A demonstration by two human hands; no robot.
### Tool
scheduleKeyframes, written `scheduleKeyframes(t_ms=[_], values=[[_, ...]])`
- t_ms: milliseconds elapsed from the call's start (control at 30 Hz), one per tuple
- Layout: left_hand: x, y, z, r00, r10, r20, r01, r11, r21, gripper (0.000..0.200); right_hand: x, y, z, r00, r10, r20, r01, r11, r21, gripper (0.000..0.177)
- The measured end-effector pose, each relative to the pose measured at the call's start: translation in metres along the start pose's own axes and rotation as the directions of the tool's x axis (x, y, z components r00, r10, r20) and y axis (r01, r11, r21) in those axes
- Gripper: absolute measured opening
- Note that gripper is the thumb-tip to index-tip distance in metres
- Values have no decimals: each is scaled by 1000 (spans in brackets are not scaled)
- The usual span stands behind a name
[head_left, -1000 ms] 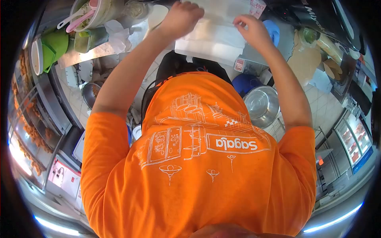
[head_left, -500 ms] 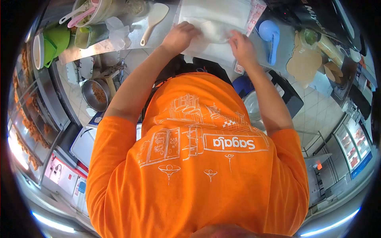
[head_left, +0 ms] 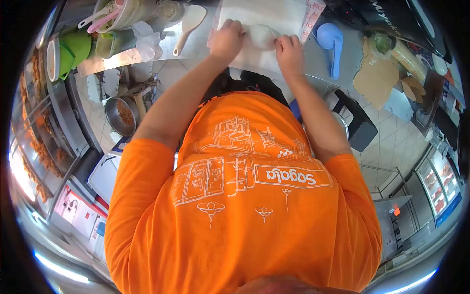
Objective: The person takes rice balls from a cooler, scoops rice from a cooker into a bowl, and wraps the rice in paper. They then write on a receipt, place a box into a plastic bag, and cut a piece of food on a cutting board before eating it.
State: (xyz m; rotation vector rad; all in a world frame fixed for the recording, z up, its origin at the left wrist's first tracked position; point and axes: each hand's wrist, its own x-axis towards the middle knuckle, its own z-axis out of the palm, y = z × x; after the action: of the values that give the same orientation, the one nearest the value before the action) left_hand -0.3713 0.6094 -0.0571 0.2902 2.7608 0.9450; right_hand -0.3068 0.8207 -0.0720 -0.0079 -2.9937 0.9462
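Observation:
A translucent, pale rounded plastic bundle (head_left: 262, 37) lies at the counter's edge between my hands; its contents are too hazy to name. My left hand (head_left: 228, 40) is closed at its left side, with fingers curled in a pinch. On the other side, my right hand (head_left: 290, 51) pinches a thin edge of the plastic. Beneath and behind the bundle are white sheets (head_left: 267, 9), with a red-lettered paper (head_left: 312, 17) showing along their right side.
A blue ladle-like scoop (head_left: 334, 46) lies right of the sheets. To the left are a white rice paddle (head_left: 189, 28), a tub with pink and white utensils (head_left: 125, 19), and a green container (head_left: 73, 51). Cardboard (head_left: 374, 78) is at the right.
Both hands have moved slightly away from my body and a little closer together. The bundle between them looks rounder and sharper than before.

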Motion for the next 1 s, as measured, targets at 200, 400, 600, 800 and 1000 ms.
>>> scheduleKeyframes(t_ms=[200, 400, 600, 800, 1000], values=[[-38, 27, 15, 991, 97, -91, -84, 987, 135, 34, -36, -33, -17, 999, -29, 23, 31, 997, -72, 50], [-10, 67, 10, 995, -71, 76, 78, 992, -97, 42, -29, -22, -21, 985, -47, 164, 70, 988, -138, 49], [2, 88, -6, 892, -351, 285, 411, 892, -188, 61, -25, -16, -29, 968, -17, 250, 31, 998, -52, 50], [-36, 67, -51, 872, -36, 488, 474, -184, -861, 55, -17, -87, -102, 965, -261, 0, 250, 927, 278, 54], [-199, 31, -122, 979, -200, 34, -85, -557, -826, 62, -58, -238, -77, 788, -614, 52, 482, 666, 569, 46]])
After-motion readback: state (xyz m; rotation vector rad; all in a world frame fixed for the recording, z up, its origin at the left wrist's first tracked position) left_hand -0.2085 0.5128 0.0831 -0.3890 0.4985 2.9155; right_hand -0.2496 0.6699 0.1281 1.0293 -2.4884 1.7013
